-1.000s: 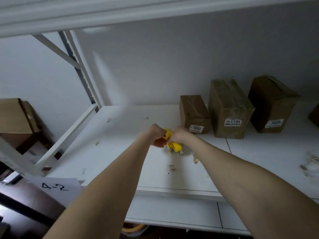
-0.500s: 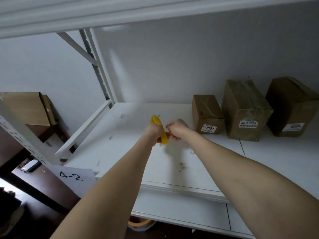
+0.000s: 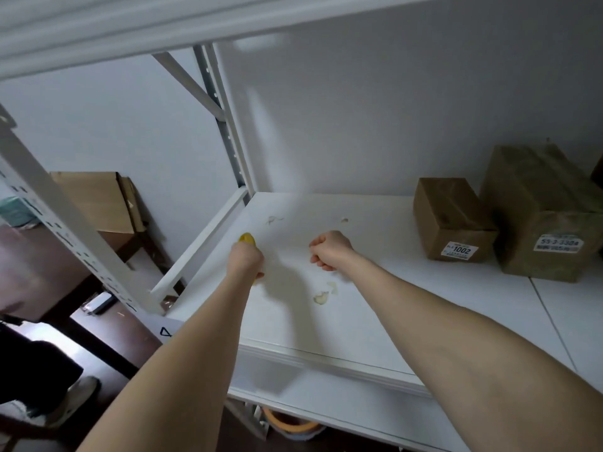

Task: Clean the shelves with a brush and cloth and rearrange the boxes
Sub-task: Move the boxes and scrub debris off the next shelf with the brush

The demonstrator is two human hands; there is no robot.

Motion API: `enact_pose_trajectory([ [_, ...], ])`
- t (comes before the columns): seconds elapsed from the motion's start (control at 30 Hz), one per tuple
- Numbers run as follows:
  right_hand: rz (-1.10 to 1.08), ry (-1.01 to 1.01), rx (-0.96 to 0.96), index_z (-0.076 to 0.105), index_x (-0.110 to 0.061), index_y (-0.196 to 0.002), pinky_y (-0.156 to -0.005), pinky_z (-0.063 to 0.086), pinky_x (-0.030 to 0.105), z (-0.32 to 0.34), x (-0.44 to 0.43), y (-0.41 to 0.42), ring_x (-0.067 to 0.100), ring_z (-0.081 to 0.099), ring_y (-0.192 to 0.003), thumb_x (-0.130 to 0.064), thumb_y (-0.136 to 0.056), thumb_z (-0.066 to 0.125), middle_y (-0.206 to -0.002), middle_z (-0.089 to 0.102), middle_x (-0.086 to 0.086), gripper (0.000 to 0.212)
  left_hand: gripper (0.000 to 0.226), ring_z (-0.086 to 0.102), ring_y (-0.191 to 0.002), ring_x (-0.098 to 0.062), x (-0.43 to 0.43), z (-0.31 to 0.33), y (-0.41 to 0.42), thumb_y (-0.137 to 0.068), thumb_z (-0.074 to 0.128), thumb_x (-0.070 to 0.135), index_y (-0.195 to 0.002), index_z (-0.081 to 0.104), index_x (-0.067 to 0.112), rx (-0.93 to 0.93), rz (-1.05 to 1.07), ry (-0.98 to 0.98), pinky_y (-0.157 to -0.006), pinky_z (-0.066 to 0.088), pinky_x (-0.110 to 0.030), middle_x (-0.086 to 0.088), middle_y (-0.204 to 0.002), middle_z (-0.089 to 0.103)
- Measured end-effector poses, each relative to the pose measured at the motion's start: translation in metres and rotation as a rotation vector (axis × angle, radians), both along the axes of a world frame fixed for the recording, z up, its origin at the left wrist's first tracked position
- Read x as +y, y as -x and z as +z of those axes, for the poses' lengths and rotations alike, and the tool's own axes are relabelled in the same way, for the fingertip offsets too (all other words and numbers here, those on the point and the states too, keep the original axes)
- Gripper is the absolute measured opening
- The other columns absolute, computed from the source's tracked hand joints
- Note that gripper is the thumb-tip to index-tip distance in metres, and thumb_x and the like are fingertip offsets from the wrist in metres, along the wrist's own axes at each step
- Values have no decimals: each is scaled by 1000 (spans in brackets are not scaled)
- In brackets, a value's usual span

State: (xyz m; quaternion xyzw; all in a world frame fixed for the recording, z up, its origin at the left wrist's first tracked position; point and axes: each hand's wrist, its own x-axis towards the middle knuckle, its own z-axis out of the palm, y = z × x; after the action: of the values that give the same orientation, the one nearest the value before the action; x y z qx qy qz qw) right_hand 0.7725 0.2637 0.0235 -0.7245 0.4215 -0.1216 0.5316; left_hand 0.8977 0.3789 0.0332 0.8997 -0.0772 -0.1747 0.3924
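Observation:
My left hand (image 3: 245,260) grips a yellow brush (image 3: 247,238) by its handle, above the left part of the white shelf (image 3: 375,288); only the handle's top and a bit below the fist show. My right hand (image 3: 329,251) is curled into a fist a little to the right, apart from the brush, and I see nothing in it. Bits of debris (image 3: 323,296) lie on the shelf just below my right hand, with smaller scraps (image 3: 274,219) farther back. Two brown cardboard boxes stand at the back right: a small one labelled 1002 (image 3: 452,220) and a larger one (image 3: 541,210).
A white upright post (image 3: 228,125) and side rail (image 3: 202,246) bound the shelf on the left. The upper shelf's edge (image 3: 195,24) hangs overhead. Another cardboard box (image 3: 98,200) sits on a dark surface at the left. A lower shelf (image 3: 342,406) lies below.
The hands held the brush together, then separated: my left hand moved left with the brush, my right hand let go. The view swung left, so the boxes shifted right.

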Motion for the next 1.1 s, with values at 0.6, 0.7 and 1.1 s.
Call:
enact_pose_trajectory([
  [0.6,-299,168,34,72,-15,-99,-84,55,35,-13,-45,39,28,66,-97,-21,-87,51,-103,71,9,25,30,37,-43,-19,-49,0,86,-97,32,12,-71,46,8,95,-540,-5,-41,31,-21,-9,-57,42],
  [0.7,-308,176,54,71,-15,-100,-84,56,39,-15,-50,51,30,66,-98,-22,-90,48,-106,71,9,26,27,66,-68,-39,-47,-2,72,-95,31,7,-100,56,-2,26,-345,28,-60,53,-44,-25,-82,65],
  [1.1,-370,188,113,71,-14,-105,-85,50,29,-23,-65,43,28,62,-105,-21,-88,52,-114,68,8,26,36,37,-40,-19,-89,-14,88,-94,33,8,-59,37,12,134,-693,8,-34,28,-13,-9,-55,41],
])
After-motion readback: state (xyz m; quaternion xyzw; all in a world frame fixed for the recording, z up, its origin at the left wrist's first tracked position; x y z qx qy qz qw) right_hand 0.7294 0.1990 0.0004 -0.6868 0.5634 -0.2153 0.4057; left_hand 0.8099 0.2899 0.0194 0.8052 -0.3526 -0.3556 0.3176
